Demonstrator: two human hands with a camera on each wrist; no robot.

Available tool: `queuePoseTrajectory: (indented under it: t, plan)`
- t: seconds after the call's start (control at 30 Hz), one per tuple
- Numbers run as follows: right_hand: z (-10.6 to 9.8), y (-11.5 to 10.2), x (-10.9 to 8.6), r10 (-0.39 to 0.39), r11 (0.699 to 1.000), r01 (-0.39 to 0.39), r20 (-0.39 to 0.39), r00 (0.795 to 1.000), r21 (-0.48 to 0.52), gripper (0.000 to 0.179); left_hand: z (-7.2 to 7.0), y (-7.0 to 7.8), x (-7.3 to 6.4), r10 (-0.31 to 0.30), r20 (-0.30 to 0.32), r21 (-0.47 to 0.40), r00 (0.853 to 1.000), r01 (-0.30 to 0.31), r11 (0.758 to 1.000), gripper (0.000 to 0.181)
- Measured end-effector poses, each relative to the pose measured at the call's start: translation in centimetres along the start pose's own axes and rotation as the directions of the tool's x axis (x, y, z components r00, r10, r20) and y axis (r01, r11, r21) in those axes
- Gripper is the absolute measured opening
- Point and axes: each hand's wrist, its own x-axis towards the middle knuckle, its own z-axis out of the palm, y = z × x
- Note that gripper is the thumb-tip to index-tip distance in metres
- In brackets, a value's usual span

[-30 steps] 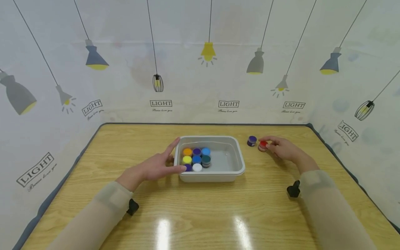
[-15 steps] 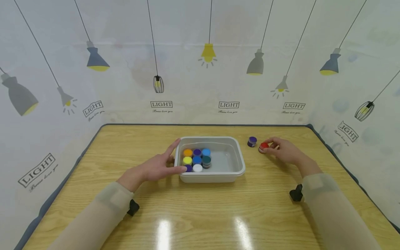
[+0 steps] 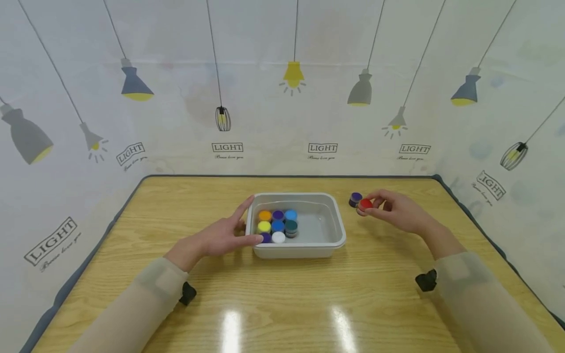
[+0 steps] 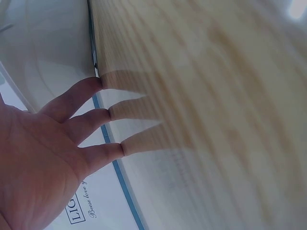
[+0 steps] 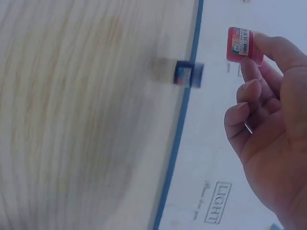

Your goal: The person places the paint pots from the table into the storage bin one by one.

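Note:
My right hand [image 3: 399,211] pinches a small paint jar with a red lid [image 3: 364,205] between thumb and fingertips. In the right wrist view the same red paint jar [image 5: 238,44] shows its label and is lifted off the table. Just beyond it, a purple-lidded paint jar [image 3: 355,199] stands upright on the table. At the tray's left end, my left hand [image 3: 220,235] rests with thumb and index finger spread straight along the rim of the grey plastic tray [image 3: 324,245]. Its other fingers [image 4: 91,122] reach down to the tabletop in the left wrist view.
Several paint jars with lids such as yellow [image 3: 264,226], white [image 3: 278,237] and dark green [image 3: 291,226] stand together in the tray's left half. The wooden table [image 3: 291,299] ends at a wall covering [image 3: 265,162] printed with lamps.
My right hand has closed its fingers on the red paint jar, lifted it and shifted it left toward the purple one. The left hand and tray stay in place.

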Motion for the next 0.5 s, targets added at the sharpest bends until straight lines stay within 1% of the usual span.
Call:
queuePoseTrajectory:
  t: [0.13, 0.23, 0.5]
  plan:
    - [0.1, -2.2, -0.3, -0.069, 0.997, 0.069, -0.004, 0.998, 0.031, 0.035, -0.1, 0.0, -0.1, -0.006, -0.003, 0.003, 1.0, 0.006, 1.0, 0.114]
    - [0.3, -3.6, -0.4, -0.114, 0.992, 0.114, -0.009, 0.993, 0.06, 0.032, 0.0, -0.1, -0.2, 0.001, -0.006, 0.009, 1.0, -0.001, 1.0, 0.114]
    - [1.6, -6.9, 0.0, -0.185, 0.979, 0.186, -0.021, 0.983, 0.085, 0.029, 0.0, 0.1, -0.2, 0.004, -0.004, 0.002, 1.0, -0.004, 1.0, 0.115]
